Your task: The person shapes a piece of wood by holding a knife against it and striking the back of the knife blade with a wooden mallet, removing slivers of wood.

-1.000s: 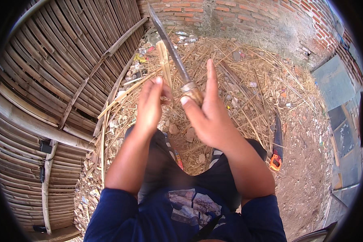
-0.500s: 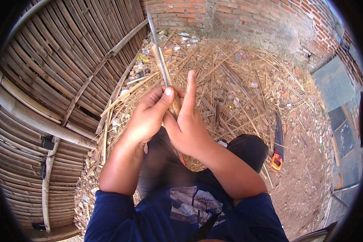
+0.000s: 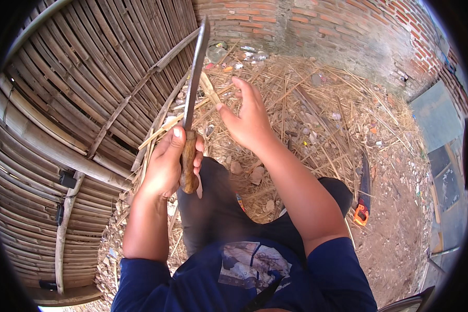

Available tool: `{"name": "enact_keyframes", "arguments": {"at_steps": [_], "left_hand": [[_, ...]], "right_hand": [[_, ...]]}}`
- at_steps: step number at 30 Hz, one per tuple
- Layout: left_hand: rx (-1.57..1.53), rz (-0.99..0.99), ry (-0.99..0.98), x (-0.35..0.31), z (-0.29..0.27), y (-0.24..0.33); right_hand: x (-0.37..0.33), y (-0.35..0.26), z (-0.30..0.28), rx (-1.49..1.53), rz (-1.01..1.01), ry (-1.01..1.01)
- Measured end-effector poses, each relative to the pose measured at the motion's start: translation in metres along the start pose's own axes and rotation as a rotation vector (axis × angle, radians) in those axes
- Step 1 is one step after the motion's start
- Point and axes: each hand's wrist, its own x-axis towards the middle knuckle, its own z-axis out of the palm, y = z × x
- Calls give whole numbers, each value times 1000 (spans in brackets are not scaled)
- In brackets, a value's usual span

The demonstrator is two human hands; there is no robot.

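Observation:
My left hand [image 3: 167, 161] is closed round the brown wooden handle of a large knife [image 3: 193, 88], its long dark blade pointing up and away from me. Just to the right, my right hand [image 3: 249, 117] has its thumb on the near end of a pale split bamboo strip [image 3: 209, 89]. That strip slants up toward the blade, and the other fingers partly curl beyond it. How the fingers close on its far side is hidden. Beside the knife handle a pale pointed sliver [image 3: 199, 186] shows against my dark trousers.
A bamboo slat wall [image 3: 109, 78] stands along the left, and a brick wall [image 3: 322, 26] at the back. Straw, bamboo scraps and litter [image 3: 296, 125] cover the ground. On the right lies a handsaw [image 3: 362, 210] with an orange handle; grey panels [image 3: 442, 119] lean beyond it.
My hands have moved apart. The left has turned and drawn back with the knife, so the wooden handle shows. The right has shifted slightly right, with its fingers more curled.

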Motion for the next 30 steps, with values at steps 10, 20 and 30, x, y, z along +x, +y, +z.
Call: {"name": "enact_keyframes", "arguments": {"at_steps": [10, 20, 30], "left_hand": [[403, 13, 102, -12, -24, 11], [566, -23, 63, -15, -38, 24], [759, 48, 184, -8, -53, 24]], "right_hand": [[19, 9, 46, -28, -43, -20], [21, 12, 54, -90, -43, 73], [21, 10, 49, -72, -27, 55]]}}
